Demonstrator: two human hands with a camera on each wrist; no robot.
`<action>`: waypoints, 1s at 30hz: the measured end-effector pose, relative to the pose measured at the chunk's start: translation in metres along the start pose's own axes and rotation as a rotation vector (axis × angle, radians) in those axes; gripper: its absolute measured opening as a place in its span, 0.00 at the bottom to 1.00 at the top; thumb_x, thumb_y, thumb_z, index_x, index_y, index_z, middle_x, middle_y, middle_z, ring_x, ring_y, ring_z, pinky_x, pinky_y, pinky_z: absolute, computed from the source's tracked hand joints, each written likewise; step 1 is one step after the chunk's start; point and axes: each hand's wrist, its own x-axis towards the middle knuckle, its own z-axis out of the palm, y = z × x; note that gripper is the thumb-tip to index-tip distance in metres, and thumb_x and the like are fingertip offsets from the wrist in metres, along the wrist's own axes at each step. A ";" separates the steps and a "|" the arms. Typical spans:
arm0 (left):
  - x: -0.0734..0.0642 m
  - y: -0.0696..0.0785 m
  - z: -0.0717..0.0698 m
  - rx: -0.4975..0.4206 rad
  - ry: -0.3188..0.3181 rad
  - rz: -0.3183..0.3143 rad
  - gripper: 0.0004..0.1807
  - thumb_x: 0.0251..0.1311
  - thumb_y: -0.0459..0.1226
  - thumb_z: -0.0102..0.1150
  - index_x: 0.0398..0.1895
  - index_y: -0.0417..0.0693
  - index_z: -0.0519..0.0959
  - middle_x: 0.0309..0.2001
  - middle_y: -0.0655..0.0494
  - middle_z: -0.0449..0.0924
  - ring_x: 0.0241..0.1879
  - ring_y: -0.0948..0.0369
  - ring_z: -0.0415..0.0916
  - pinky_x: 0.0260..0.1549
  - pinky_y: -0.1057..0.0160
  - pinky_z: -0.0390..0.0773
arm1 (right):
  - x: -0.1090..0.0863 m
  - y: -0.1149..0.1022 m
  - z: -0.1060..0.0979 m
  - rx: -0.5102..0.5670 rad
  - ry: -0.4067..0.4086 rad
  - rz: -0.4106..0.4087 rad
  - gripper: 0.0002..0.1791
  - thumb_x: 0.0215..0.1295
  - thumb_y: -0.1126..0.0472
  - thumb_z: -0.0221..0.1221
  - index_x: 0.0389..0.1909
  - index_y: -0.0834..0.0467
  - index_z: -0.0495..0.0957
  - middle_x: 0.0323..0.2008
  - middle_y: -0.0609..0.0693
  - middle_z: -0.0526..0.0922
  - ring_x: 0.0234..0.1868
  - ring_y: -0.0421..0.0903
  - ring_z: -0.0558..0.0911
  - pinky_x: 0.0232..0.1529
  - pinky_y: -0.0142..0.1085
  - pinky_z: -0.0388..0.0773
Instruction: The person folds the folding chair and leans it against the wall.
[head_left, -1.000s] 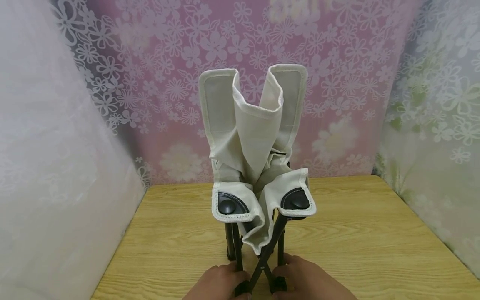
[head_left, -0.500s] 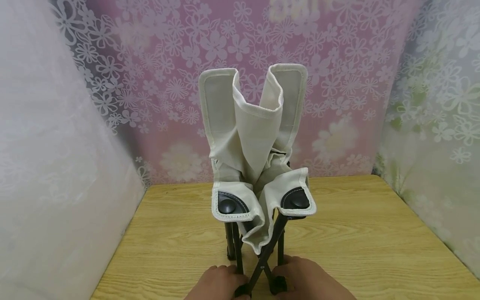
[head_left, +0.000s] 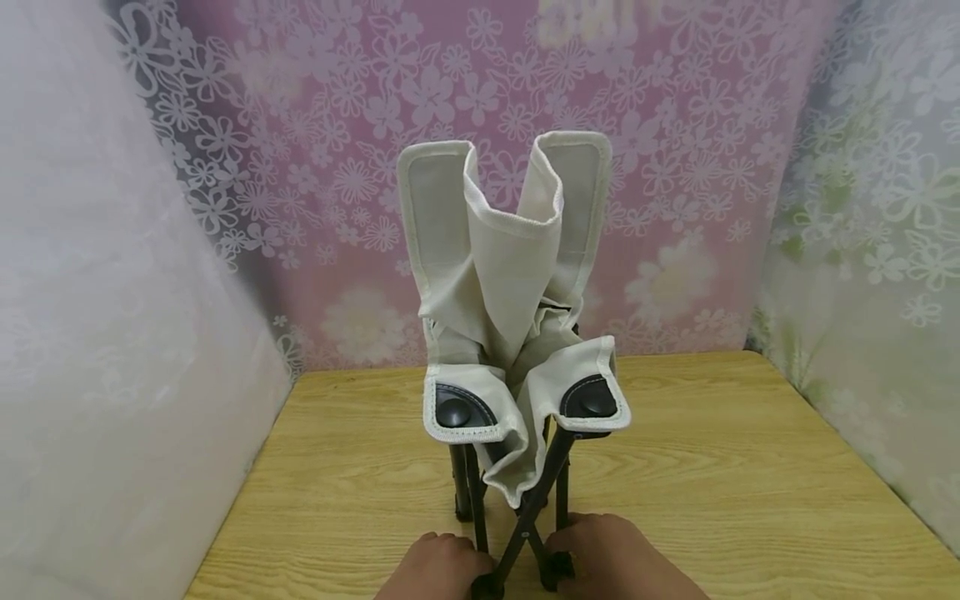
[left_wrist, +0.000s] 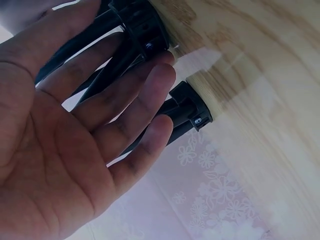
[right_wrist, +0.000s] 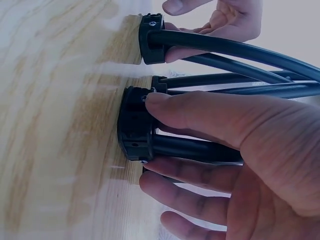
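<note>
A small folding chair (head_left: pixel 513 275) with cream canvas and black tubular legs stands half folded on the wooden table, its seat fabric sagging in the middle. Low on its near left leg is my left hand (head_left: pixel 438 568). In the left wrist view, loosely bent fingers (left_wrist: pixel 135 120) lie against a black foot cap (left_wrist: pixel 145 30), the palm facing the camera; the right wrist view shows that thumb apart from the cap. My right hand (head_left: pixel 618 558) pinches another foot cap (right_wrist: pixel 135 125) between thumb and fingers. Its lower fingers (right_wrist: pixel 185 200) stay off the leg.
The wooden table (head_left: pixel 720 467) reaches back to a pink floral curtain (head_left: pixel 330 208). A white sheet (head_left: pixel 112 350) hangs at the left and a pale floral one (head_left: pixel 885 275) at the right. A further foot cap (left_wrist: pixel 192 107) stands beyond my left fingers.
The chair stays in place. My left hand has shifted slightly, and its thumb, seen at the bottom edge of the head view earlier, is out of sight there now. The right hand barely moves.
</note>
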 end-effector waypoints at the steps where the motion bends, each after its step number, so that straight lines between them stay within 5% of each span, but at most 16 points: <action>1: 0.000 0.001 0.000 -0.012 -0.003 -0.011 0.06 0.57 0.50 0.73 0.36 0.68 0.91 0.28 0.71 0.85 0.27 0.75 0.74 0.27 0.72 0.66 | 0.000 0.000 0.000 -0.001 -0.001 0.001 0.12 0.51 0.54 0.80 0.38 0.41 0.91 0.31 0.33 0.83 0.30 0.31 0.78 0.31 0.34 0.77; 7: 0.004 0.003 -0.001 -0.102 -0.039 -0.094 0.02 0.58 0.49 0.73 0.30 0.67 0.91 0.25 0.73 0.84 0.24 0.76 0.70 0.29 0.72 0.65 | 0.001 0.001 0.001 0.020 0.003 0.003 0.12 0.51 0.55 0.79 0.37 0.41 0.91 0.32 0.32 0.84 0.31 0.31 0.78 0.31 0.34 0.77; 15: 0.005 0.005 -0.001 -0.094 -0.032 -0.111 0.05 0.51 0.46 0.78 0.24 0.65 0.89 0.22 0.74 0.81 0.22 0.75 0.68 0.27 0.72 0.63 | -0.001 0.004 0.001 0.057 0.033 -0.025 0.12 0.50 0.56 0.80 0.36 0.40 0.93 0.34 0.32 0.85 0.32 0.30 0.77 0.32 0.33 0.76; 22: 0.007 0.008 0.000 -0.139 -0.063 -0.168 0.02 0.55 0.44 0.76 0.28 0.63 0.91 0.24 0.71 0.83 0.24 0.73 0.70 0.30 0.71 0.68 | -0.001 0.004 0.000 0.079 0.017 -0.002 0.13 0.49 0.56 0.80 0.37 0.40 0.93 0.35 0.33 0.87 0.34 0.31 0.80 0.35 0.34 0.79; 30: 0.007 0.008 0.001 -0.128 -0.046 -0.162 0.02 0.54 0.44 0.77 0.27 0.63 0.91 0.24 0.72 0.83 0.23 0.73 0.69 0.29 0.71 0.66 | 0.000 0.000 -0.001 0.043 0.021 0.000 0.13 0.48 0.57 0.81 0.37 0.42 0.93 0.33 0.33 0.87 0.33 0.31 0.80 0.34 0.34 0.79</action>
